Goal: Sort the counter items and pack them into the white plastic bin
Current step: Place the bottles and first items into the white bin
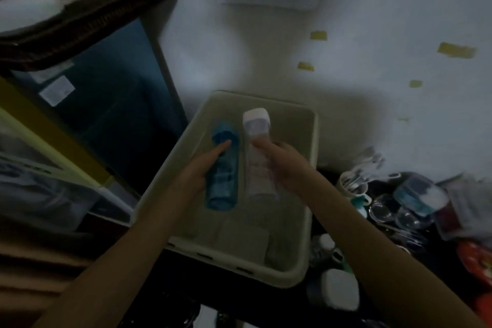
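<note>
The white plastic bin (311, 176) stands in the middle of the dim, blurred head view. My left hand (198, 170) grips a blue bottle (223, 184) above the bin's inside, cap end pointing away from me. Right beside it, my right hand (283, 165) holds a clear bottle with a white cap (257, 125), also over the bin. The two bottles lie side by side, nearly parallel. A flat pale item (242, 242) rests on the bin's floor near its front wall.
Right of the bin, the dark counter holds a cup of utensils (354, 186), glass jars (394, 216), a blue-labelled container (418, 194), white-capped bottles (338, 290) and a red item (476, 261). A dark blue box (114, 104) and black rack (80, 8) stand left.
</note>
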A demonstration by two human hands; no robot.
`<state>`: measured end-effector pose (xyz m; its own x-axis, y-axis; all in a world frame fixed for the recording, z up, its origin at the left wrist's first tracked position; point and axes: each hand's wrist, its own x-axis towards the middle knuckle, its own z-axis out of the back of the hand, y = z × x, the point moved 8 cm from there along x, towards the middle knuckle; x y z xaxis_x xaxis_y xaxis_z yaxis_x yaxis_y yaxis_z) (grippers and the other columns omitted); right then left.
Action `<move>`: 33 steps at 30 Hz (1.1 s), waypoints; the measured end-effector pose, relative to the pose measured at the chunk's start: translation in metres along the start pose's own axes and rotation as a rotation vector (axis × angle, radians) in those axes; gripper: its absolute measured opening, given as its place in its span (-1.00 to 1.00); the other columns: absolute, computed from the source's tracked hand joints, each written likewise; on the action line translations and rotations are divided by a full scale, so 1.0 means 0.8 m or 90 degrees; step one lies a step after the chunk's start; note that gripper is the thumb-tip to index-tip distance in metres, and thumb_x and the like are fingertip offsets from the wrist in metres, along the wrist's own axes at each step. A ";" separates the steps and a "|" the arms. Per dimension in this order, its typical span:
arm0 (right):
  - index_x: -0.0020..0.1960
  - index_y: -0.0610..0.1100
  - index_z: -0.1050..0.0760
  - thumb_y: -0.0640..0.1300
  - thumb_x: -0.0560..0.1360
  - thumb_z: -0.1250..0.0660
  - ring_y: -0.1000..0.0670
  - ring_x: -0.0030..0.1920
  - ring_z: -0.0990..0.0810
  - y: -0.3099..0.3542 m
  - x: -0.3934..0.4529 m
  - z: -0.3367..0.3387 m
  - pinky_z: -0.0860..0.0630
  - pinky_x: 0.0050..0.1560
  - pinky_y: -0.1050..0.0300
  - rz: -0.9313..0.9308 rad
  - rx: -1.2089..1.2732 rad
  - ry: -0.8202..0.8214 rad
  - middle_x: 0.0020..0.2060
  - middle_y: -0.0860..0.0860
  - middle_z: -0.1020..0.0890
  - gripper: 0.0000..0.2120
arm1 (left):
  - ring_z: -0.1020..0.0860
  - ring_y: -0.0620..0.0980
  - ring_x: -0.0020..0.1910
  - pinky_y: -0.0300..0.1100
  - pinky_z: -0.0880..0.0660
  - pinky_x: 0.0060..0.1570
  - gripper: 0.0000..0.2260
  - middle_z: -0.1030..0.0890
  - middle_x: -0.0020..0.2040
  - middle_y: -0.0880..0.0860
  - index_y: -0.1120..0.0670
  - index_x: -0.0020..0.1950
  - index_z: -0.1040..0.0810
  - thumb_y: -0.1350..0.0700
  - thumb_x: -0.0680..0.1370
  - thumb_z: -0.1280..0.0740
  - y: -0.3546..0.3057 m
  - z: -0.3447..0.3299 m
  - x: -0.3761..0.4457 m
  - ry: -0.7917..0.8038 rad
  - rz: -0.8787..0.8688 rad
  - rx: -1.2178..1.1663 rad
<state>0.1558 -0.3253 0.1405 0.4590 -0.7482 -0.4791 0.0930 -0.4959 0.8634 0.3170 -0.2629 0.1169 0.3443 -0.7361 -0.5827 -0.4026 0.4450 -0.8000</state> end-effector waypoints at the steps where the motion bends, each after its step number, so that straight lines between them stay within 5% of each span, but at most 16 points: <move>1: 0.19 -0.23 -0.54 0.12 0.38 -0.51 -0.18 0.06 -0.67 -0.014 0.021 -0.006 -0.58 0.13 -0.22 -0.042 0.017 -0.034 0.07 -0.18 -0.67 -0.45 | -0.64 0.15 0.08 0.07 -0.57 0.15 -0.50 -0.66 0.13 0.19 0.16 0.20 -0.60 -0.09 0.37 -0.55 0.010 0.013 0.022 -0.002 0.042 0.011; 3: 0.05 -0.23 -0.59 0.09 0.39 -0.52 -0.15 -0.04 -0.66 -0.049 0.053 -0.020 -0.56 0.17 -0.13 -0.129 0.067 -0.069 -0.03 -0.17 -0.65 -0.57 | -0.56 0.16 0.22 0.02 -0.49 0.26 -0.53 -0.58 0.26 0.19 0.18 0.29 -0.55 -0.03 0.46 -0.48 0.033 0.032 0.061 -0.007 0.105 0.044; 6: -0.08 -0.16 -0.51 0.10 0.49 -0.42 -0.02 -0.22 -0.50 -0.094 0.082 -0.033 -0.54 -0.08 0.11 -0.232 0.078 -0.115 -0.16 -0.10 -0.53 -0.69 | -0.37 0.16 0.43 -0.04 -0.36 0.33 -0.58 -0.40 0.44 0.19 0.21 0.45 -0.37 0.06 0.63 -0.25 0.060 0.042 0.110 0.007 0.145 0.086; 8: -0.02 -0.17 -0.47 0.09 0.56 -0.32 0.02 -0.30 -0.42 -0.112 0.093 -0.034 -0.50 -0.31 0.18 -0.275 0.088 -0.156 -0.24 -0.05 -0.44 -0.69 | -0.39 0.18 0.39 -0.05 -0.39 0.26 -0.54 -0.42 0.41 0.21 0.25 0.43 -0.38 0.05 0.61 -0.30 0.074 0.045 0.134 0.001 0.169 0.099; 12: 0.38 -0.16 -0.37 0.15 0.54 -0.32 0.01 -0.19 -0.42 -0.148 0.122 -0.022 -0.52 -0.12 0.11 -0.289 0.124 -0.232 -0.13 -0.05 -0.41 -0.46 | -0.52 0.23 0.24 -0.02 -0.51 0.11 -0.45 -0.53 0.29 0.23 0.28 0.37 -0.44 0.03 0.48 -0.47 0.094 0.058 0.176 -0.014 0.166 0.184; 16: 0.24 -0.20 -0.42 0.17 0.48 -0.40 -0.04 -0.17 -0.44 -0.181 0.145 0.002 -0.53 -0.19 0.11 -0.302 0.096 -0.281 -0.05 -0.14 -0.53 -0.47 | -0.57 0.19 0.13 -0.02 -0.54 0.08 -0.49 -0.58 0.17 0.20 0.28 0.26 -0.51 -0.06 0.49 -0.45 0.108 0.056 0.204 -0.010 0.140 0.260; 19: 0.00 -0.18 -0.43 0.20 0.47 -0.40 0.00 -0.34 -0.42 -0.199 0.170 0.009 -0.42 -0.38 0.12 -0.302 0.052 -0.268 -0.26 -0.08 -0.46 -0.56 | -0.59 0.18 0.09 -0.05 -0.56 0.05 -0.57 -0.59 0.04 0.18 0.25 0.11 -0.55 -0.10 0.51 -0.42 0.100 0.045 0.224 -0.007 0.079 0.308; 23: -0.01 -0.19 -0.47 0.19 0.47 -0.39 -0.09 -0.16 -0.54 -0.218 0.200 0.019 -0.53 -0.22 0.08 -0.263 -0.052 -0.288 -0.12 -0.11 -0.54 -0.56 | -0.58 0.22 -0.05 0.00 -0.54 -0.05 -0.76 -0.60 0.04 0.33 0.26 -0.08 -0.54 0.07 0.58 -0.34 0.088 0.039 0.244 -0.030 -0.025 0.461; 27: 0.28 -0.19 -0.53 0.29 0.47 -0.32 -0.16 0.12 -0.60 -0.217 0.209 0.033 -0.51 -0.01 0.10 -0.240 -0.260 -0.291 0.17 -0.14 -0.62 -0.38 | -0.58 0.20 0.04 0.00 -0.57 0.01 -0.76 -0.58 0.14 0.23 0.27 0.16 -0.53 0.13 0.61 -0.23 0.085 0.038 0.249 -0.060 -0.138 0.747; 33: 0.41 -0.11 -0.35 0.12 0.51 -0.38 -0.17 0.14 -0.59 -0.191 0.222 0.027 -0.58 0.11 -0.03 -0.136 -0.292 -0.309 0.26 -0.13 -0.55 -0.43 | -0.51 0.20 0.21 0.04 -0.51 0.16 -0.60 -0.44 0.33 0.23 0.16 0.50 -0.21 0.19 0.65 -0.13 0.076 0.028 0.247 -0.085 -0.212 0.843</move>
<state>0.2036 -0.3921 -0.0797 -0.0475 -0.8203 -0.5699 0.5494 -0.4980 0.6710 0.3799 -0.3699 -0.0498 0.3729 -0.8826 -0.2862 0.7918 0.4635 -0.3978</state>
